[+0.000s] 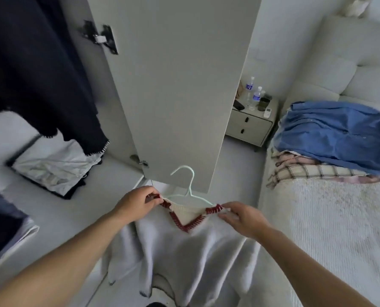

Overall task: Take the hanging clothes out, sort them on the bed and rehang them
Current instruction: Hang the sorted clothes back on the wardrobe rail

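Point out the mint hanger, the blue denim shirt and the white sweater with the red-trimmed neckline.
mint hanger (pixel 188 183): head view, on the neck below its hook.
blue denim shirt (pixel 333 134): head view, on the middle of its folded cloth, atop the bed pile.
white sweater (pixel 184 258): head view, on its front below the V-neck.

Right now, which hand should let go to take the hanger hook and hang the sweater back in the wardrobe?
Left, probably. The left hand pinches the sweater shoulder nearest the hanger hook, on the side of the dark clothes hanging in the wardrobe. The right hand is on the bed side.
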